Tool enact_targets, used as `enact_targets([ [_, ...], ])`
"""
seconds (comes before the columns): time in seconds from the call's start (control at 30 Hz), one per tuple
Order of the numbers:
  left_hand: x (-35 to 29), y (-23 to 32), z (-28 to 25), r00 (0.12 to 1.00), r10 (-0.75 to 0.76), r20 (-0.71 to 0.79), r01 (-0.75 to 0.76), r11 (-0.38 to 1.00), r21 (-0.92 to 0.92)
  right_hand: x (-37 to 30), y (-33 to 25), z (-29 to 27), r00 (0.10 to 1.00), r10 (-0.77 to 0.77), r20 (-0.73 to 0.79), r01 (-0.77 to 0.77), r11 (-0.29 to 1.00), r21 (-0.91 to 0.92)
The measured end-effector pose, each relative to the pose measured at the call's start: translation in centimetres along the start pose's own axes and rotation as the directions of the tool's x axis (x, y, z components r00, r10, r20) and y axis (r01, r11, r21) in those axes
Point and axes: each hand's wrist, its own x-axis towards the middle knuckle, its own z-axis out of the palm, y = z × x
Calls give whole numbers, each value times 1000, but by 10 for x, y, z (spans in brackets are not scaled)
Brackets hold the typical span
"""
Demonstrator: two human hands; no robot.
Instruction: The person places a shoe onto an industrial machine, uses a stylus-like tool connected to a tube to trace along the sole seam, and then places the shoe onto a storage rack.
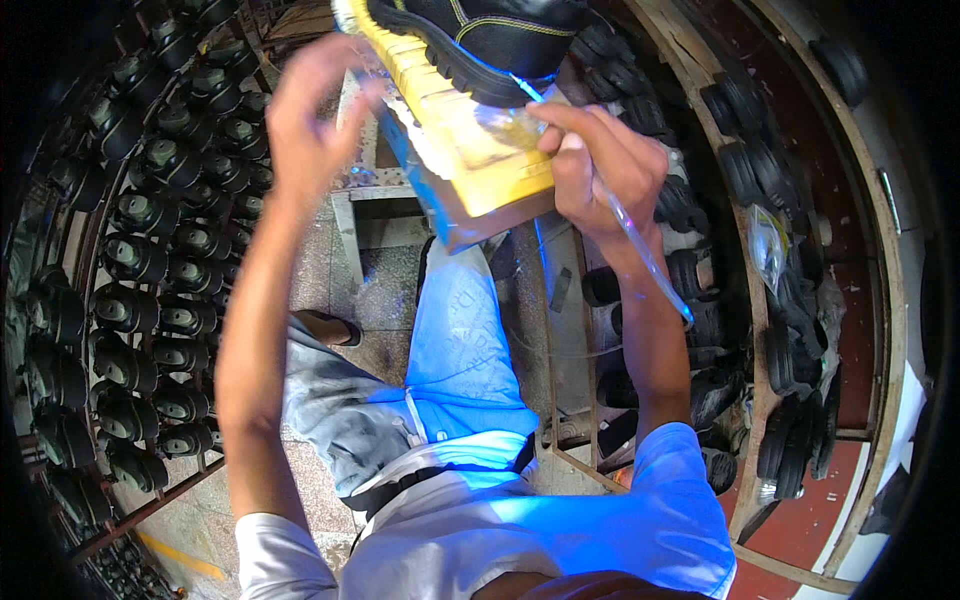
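Observation:
A black boot (pixel 510 38) with yellow stitching and a chunky black sole (pixel 440 52) lies at the top of the head view, its upper part cut off by the edge. Under it is a yellow-topped block (pixel 500 180). My right hand (pixel 610 165) pinches a thin brush-like tool (pixel 640 243) with a clear handle. The tool's pale tip meets the boot near the seam between upper and sole. Blurred by motion, my left hand (pixel 315 115) is beside the block's left side, fingers apart, with nothing seen in it.
Racks of black shoes or shoe forms (pixel 150 255) line the left. On the right, wooden-edged shelves (pixel 760 370) hold black soles (pixel 790 430) and a clear plastic bag (pixel 768 245). A metal-legged stand (pixel 345 215) rises beyond my knees. Blue light falls on my leg.

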Motion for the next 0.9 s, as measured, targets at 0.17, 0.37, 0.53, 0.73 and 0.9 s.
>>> enact_targets([
  [0.17, -57, 73, -24, 1000, -21, 15, 19, 996, 86, 9, -23, 18, 999, -25, -37, 28, 995, 92],
  [0.37, -56, 20, -65, 940, -338, -42, 339, 916, 214, 22, -31, 59, 985, -77, -155, 94, 990, 104],
  [0.53, -40, 19, -61, 848, -530, -9, 530, 848, 7, 21, -11, 93, 977, -7, -213, 29, 995, 99],
  [0.73, -26, -15, -57, 818, -575, -25, 563, 792, 237, 38, 1, 96, 941, -68, -332, 83, 996, 30],
  [0.9, -28, -32, -52, 848, -529, -33, 523, 823, 224, 18, 11, 70, 953, -16, -303, -26, 990, -135],
])
